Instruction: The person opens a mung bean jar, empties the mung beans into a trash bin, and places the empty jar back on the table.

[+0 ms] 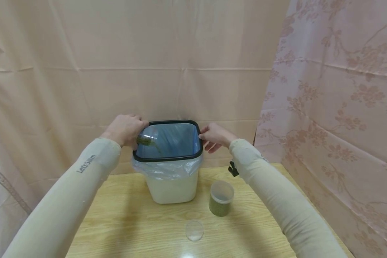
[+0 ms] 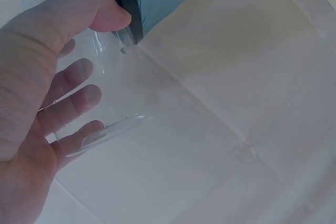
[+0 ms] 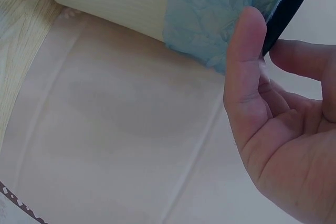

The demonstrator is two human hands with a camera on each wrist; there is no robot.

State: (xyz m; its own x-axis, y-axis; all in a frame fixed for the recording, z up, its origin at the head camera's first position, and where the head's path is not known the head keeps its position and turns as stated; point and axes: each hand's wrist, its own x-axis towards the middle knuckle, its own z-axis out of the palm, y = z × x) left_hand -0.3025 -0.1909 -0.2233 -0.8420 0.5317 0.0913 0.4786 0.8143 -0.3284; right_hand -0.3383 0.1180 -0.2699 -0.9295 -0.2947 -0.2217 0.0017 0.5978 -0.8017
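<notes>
Beige curtain (image 1: 167, 89) behind a wood-grained table (image 1: 116, 204). On the table stands a pale bin (image 1: 172, 190), its mouth lined with a blue bag (image 1: 180, 139) folded outward over the top and bordered by a black rim (image 1: 167, 158). Uneven force on the rim could tip or slide the bin; an upward pull might free the bag, letting it slump inward.

The right hand (image 1: 215, 136) has its grip clamped on the rim's right side, between thumb and finger. The left hand (image 1: 126, 129) has its grip clamped round a clear jar (image 1: 152, 132), tilted at the left of the bin's mouth; a loosened hold could let the smooth wall slip.

In front of the bin, to its right, stands an uncovered tub (image 1: 222, 201) with green contents; a low sweep of the right hand could upset it. Nearer lies a clear lid (image 1: 194, 230). Smallest are the green grains (image 1: 144, 141) in the jar: drawing it back past the rim while tilted could scatter them.
</notes>
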